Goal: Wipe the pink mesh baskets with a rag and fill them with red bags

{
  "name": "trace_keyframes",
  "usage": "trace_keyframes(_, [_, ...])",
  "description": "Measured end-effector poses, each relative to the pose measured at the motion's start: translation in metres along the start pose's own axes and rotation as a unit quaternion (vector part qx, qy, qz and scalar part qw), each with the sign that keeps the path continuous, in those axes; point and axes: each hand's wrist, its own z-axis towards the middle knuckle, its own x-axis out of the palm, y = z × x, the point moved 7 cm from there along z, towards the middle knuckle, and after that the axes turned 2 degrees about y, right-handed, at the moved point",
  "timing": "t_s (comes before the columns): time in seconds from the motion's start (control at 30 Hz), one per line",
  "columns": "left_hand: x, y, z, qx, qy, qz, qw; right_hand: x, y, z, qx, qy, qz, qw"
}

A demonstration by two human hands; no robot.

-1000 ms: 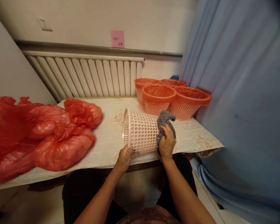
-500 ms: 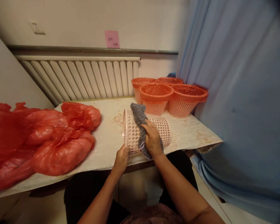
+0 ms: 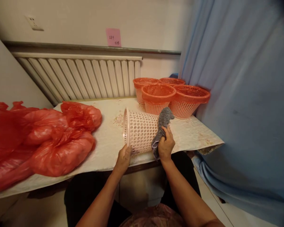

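Observation:
A pale pink plastic basket [image 3: 142,130] with a pattern of holes lies on its side at the table's front edge, its open rim facing left. My left hand [image 3: 123,157] grips that rim at its lower front, thumb on the outside. My right hand [image 3: 166,144] is closed on a grey cloth [image 3: 164,121], which lies against the basket's base end at the right. Part of the cloth hangs below my fingers.
Several baskets lined with red bags [image 3: 158,97] stand at the table's back right. Filled red plastic bags [image 3: 61,151] are heaped at the left. A blue curtain [image 3: 246,110] hangs at the right; a radiator [image 3: 85,77] is behind the tablecloth [image 3: 106,148].
My right hand has moved right with the grey cloth, from the basket's middle to its base end. My left hand stays on the rim.

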Motion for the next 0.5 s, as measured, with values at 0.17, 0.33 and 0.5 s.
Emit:
trace_keyframes(0.17, [-0.007, -0.021, 0.005, -0.012, -0.017, 0.042, 0.999, 0.025, 0.086, -0.038, -0.142, 0.123, 0.077, 0.979])
trace_keyframes(0.33, [-0.017, -0.05, 0.006, -0.02, -0.056, 0.072, 0.996, 0.031, 0.124, -0.056, -0.22, 0.175, 0.097, 0.955])
trace_keyframes(0.5, [-0.018, -0.04, -0.001, -0.023, -0.039, 0.042, 0.998, 0.027, 0.12, -0.053, -0.233, 0.166, 0.094, 0.954])
